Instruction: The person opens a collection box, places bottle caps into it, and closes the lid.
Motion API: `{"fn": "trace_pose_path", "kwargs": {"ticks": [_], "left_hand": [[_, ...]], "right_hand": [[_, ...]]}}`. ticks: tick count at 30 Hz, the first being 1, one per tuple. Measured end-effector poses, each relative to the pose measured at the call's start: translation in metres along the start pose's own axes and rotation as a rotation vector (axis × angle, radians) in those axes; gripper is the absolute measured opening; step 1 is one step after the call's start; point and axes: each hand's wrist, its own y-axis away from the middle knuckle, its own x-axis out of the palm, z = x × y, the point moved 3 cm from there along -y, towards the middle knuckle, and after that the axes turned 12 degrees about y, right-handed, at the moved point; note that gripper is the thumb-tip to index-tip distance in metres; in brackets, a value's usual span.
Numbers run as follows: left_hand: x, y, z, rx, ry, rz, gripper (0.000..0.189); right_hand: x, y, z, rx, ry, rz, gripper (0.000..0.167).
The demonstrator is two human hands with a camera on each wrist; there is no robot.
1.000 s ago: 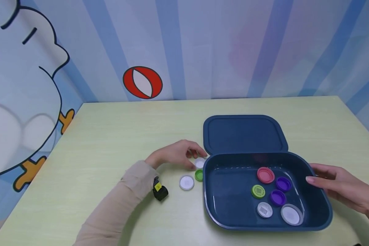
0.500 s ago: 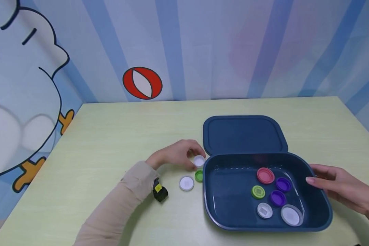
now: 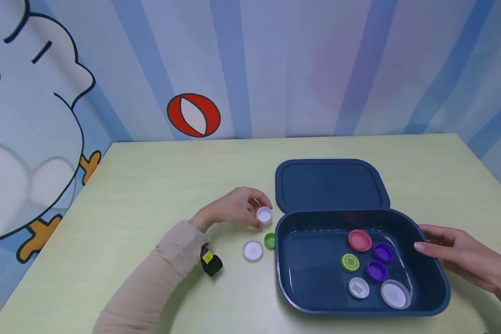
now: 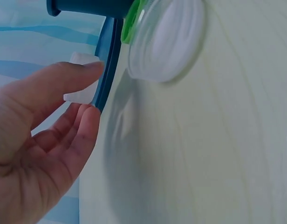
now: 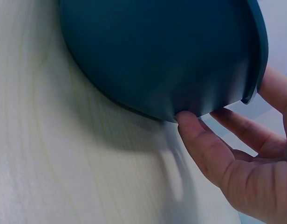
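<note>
My left hand [image 3: 236,207] pinches a small white cap [image 3: 264,215] between thumb and fingers, left of the dark blue box [image 3: 313,306]. In the left wrist view, the white cap [image 4: 83,79] is partly hidden behind the thumb. A larger clear-rimmed white lid [image 3: 253,250] and a green cap [image 3: 269,240] lie on the table below that hand. At the box's right end, my right hand [image 3: 463,257] grips the wall, its thumb over the rim. In the right wrist view, fingertips [image 5: 187,119] touch the box's outer side [image 5: 157,56].
Inside the box are a pink lid [image 3: 360,240], two purple caps [image 3: 383,252], a light green cap [image 3: 350,263], a white cap [image 3: 358,288] and a large white lid [image 3: 395,294]. The box's flat blue cover [image 3: 331,185] lies behind it on the pale table [image 3: 171,176].
My left hand has taken hold of the small white cap and drawn it slightly left and up, away from the box. My right hand stays at the box.
</note>
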Motion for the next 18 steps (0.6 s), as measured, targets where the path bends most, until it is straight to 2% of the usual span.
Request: {"fn": "trace_pose_path", "kwargs": {"ticks": [8, 18], "left_hand": [[0.001, 0.001, -0.008, -0.058, 0.014, -0.039, 0.033], [0.001, 0.005, -0.017, -0.096, 0.063, -0.080, 0.031]], "right_hand": [[0.000, 0.000, 0.001, 0.004, -0.001, -0.002, 0.065], [0.001, 0.001, 0.002, 0.016, 0.016, 0.000, 0.065]]}}
